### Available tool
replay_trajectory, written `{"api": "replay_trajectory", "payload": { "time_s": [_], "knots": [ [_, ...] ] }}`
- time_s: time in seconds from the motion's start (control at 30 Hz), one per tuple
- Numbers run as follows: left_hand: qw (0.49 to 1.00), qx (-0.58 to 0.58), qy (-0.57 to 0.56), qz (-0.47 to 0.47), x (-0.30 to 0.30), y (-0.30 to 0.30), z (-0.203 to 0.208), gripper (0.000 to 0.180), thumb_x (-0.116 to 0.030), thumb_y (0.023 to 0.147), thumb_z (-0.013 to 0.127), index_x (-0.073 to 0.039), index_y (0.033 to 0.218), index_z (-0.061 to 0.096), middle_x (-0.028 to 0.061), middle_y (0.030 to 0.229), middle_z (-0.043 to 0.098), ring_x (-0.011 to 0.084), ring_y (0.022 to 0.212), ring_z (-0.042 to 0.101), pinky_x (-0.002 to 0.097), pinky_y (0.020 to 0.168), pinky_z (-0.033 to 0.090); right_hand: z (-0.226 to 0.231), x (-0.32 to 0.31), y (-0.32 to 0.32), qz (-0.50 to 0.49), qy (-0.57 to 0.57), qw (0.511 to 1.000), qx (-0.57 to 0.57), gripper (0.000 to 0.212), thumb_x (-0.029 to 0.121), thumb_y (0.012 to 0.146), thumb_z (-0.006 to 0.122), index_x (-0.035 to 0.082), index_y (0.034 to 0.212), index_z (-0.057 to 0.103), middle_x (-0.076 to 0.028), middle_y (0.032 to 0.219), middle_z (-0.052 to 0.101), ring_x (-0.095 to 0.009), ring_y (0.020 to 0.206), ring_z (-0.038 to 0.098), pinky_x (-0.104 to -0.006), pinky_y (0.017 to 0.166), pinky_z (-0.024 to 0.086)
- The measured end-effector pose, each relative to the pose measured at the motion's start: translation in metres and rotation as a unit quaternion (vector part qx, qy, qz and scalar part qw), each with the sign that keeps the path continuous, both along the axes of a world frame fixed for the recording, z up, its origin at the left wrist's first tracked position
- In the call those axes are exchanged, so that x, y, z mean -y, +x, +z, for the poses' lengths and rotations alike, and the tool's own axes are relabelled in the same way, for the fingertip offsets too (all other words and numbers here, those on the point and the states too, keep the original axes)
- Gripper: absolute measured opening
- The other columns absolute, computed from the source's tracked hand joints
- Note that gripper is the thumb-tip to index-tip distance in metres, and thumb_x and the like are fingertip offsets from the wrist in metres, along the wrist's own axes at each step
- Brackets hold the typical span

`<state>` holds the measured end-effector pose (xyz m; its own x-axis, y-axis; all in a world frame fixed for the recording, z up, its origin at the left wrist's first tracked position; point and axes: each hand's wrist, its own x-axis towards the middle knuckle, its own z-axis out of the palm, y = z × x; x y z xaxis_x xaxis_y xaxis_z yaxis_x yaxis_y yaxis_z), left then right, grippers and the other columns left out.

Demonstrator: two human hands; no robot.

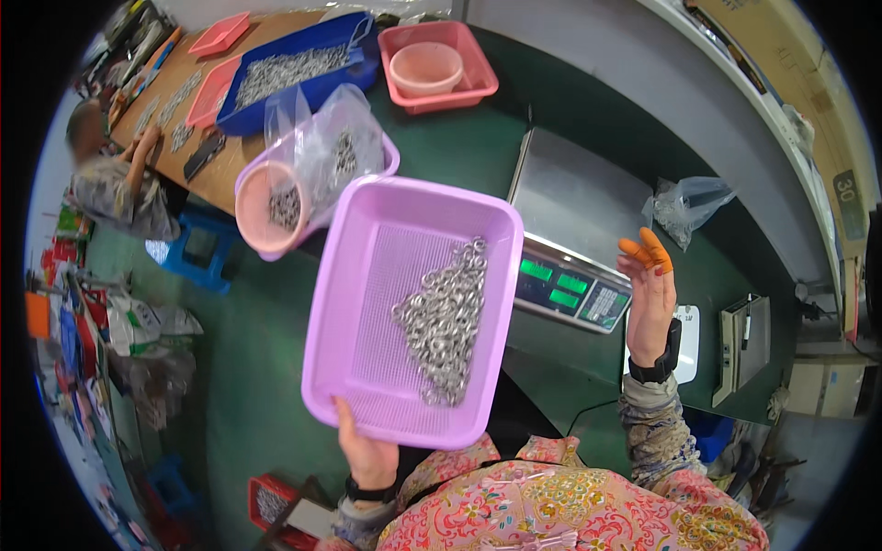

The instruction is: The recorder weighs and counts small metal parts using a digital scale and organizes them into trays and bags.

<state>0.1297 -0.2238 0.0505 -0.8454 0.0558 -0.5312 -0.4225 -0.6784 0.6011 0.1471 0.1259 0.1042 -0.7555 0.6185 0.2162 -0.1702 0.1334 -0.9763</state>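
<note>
Basket (367, 266) light purple; metal pieces (446, 326) inside silver-grey; apron (560, 510) pink with multicolour floral print; finger covers (654, 250) on right hand (652, 294) orange; right wristband (654, 369) black; right sleeve (652, 432) mottled grey-brown; scale platform (583, 188) silver, displays (567, 283) green; big tray (365, 72) blue; square tray (450, 99) coral pink, bowl (425, 70) in it peach; tabletop (446, 151) dark green

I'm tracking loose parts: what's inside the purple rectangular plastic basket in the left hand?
The purple rectangular plastic basket holds a heap of small silvery metal pieces toward its right side. The heap hides its own lower pieces and the surface beneath.
</note>
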Motion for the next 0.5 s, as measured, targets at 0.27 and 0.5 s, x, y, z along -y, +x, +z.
{"api": "replay_trajectory", "payload": {
  "time_s": [0.27,0.5],
  "knots": [
    [0.982,0.074,0.003,0.173,0.111,0.142,-0.021,0.049,-0.038,0.094,0.039,-0.002,0.127,0.039,0.0118,0.123,0.049,0.0266,0.109,0.049,0.0401,0.094,0.039,-0.051,0.106,0.062,0.255,-0.044,0.948,0.184,0.038,0.017,0.092,0.046,-0.002,0.126,0.042,-0.012,0.109,0.057,-0.013,0.093,0.054,-0.0268,0.085,0.043],
    [0.931,0.110,-0.108,0.330,0.210,0.241,-0.113,0.045,-0.034,0.093,0.043,-0.002,0.125,0.042,0.0097,0.121,0.050,0.0233,0.107,0.049,0.0368,0.092,0.039,-0.209,0.195,0.091,0.365,0.028,0.834,0.413,0.028,0.011,0.089,0.052,0.000,0.114,0.055,-0.005,0.094,0.066,-0.007,0.077,0.058,-0.0221,0.073,0.046]
  ]
}}
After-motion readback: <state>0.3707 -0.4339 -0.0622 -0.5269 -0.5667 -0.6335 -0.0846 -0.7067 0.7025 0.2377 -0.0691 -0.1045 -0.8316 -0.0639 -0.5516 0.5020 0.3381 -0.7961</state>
